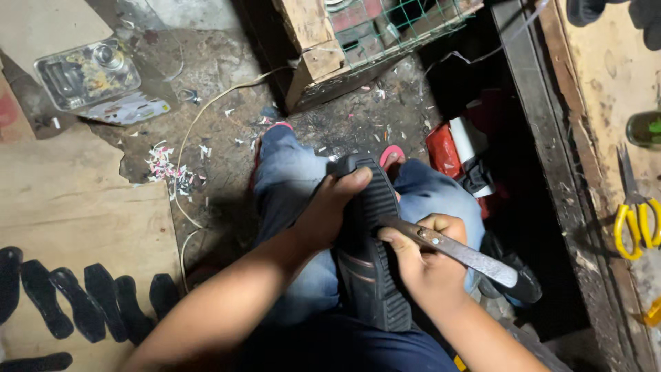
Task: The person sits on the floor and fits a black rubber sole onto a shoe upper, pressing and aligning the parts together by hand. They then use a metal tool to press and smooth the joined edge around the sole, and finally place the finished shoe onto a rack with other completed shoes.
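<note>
**Both hands clamped: shoe sole and flat metal tool**

Left hand (330, 207) grip closed around the toe end of a black ridged shoe sole (372, 269), thumb pressed over the top edge. Right hand (420, 255) grip closed on a flat metal tool (447, 248), fingers wrapped around its shaft, working end against the sole's edge; exact tip contact hidden by my fingers. Sole lies lengthwise over my lap, tread side up, between both hands, above my jeans (296, 179).

Step in hand, as I judge it: working the sole's rim with the tool, trimming or scraping. Next move likely calls for a firm left hold so the sole doesn't twist, and a controlled push of the tool away from my left thumb.

Around: row of black cut soles (82, 296) on the plywood board at left, white scraps on the floor (165, 165), yellow-handled scissors (637, 220) on the wooden surface (613, 76) at right, well apart from my hands.
</note>
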